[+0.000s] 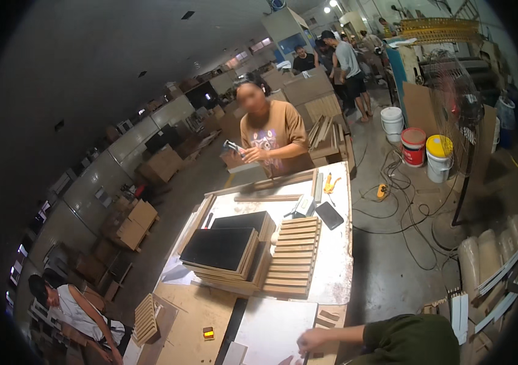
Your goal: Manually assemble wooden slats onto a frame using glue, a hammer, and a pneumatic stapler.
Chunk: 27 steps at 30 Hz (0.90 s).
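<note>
My right hand (315, 340) reaches in from the lower right, below a dark green sleeve (414, 340). Its fingers are bent and pressed together over the edge of a white panel (274, 325); whatever they hold, if anything, is hidden. Small brown wood strips (328, 316) lie just beyond this hand. Only a sliver of my left hand (286, 361) shows at the bottom edge, and its fingers cannot be made out. A smaller pale board (235, 353) lies to the left of the hands, with a small black-and-yellow device (208, 333) farther left.
Black-topped boards (219, 248) are stacked beside a slatted wooden panel (294, 255). A phone (330, 215) and orange-handled tool (330, 182) lie farther back. Across the table a person (274, 131) holds a tool; another person (85, 313) bends at lower left. Cables (402, 207) and buckets (413, 149) occupy the right floor.
</note>
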Each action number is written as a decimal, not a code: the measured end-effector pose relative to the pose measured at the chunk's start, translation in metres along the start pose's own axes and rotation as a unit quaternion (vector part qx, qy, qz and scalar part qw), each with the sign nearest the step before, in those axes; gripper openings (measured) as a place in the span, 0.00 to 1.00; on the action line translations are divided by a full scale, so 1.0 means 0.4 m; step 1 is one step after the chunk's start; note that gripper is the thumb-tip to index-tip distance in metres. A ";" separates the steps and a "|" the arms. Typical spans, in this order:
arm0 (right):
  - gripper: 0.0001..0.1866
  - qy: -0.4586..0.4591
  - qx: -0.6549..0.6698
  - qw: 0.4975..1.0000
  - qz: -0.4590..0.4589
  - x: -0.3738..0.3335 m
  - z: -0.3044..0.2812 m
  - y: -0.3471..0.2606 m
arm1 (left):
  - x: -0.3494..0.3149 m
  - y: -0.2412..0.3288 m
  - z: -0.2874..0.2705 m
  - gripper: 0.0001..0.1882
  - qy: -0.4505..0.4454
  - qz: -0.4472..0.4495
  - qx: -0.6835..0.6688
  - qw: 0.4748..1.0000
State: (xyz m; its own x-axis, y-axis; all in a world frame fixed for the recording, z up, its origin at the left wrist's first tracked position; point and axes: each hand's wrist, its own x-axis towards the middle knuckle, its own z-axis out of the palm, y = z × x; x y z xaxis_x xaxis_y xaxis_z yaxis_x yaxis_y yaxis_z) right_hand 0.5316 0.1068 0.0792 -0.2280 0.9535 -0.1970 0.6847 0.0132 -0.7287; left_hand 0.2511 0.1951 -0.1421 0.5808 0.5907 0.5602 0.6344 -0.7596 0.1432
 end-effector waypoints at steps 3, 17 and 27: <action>0.21 0.135 0.076 0.988 0.003 -0.117 0.061 -0.030 | 0.221 0.404 -0.308 0.25 -0.185 -0.167 -0.231 0.941; 0.14 0.257 0.022 0.964 -0.071 -0.168 0.038 -0.085 | 0.289 0.479 -0.408 0.28 -0.305 -0.095 0.092 0.943; 0.14 0.273 0.033 0.959 -0.072 -0.173 0.043 -0.092 | 0.192 0.421 -0.264 0.27 -0.144 -0.054 0.051 0.987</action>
State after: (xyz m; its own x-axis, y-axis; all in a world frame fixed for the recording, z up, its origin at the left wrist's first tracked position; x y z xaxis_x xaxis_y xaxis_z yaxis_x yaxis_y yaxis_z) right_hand 0.5101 0.0353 0.1084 0.0922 0.9591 0.2676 0.6244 0.1537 -0.7659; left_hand 0.3486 0.0839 0.0113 0.6181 0.7308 0.2896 0.7400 -0.6652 0.0993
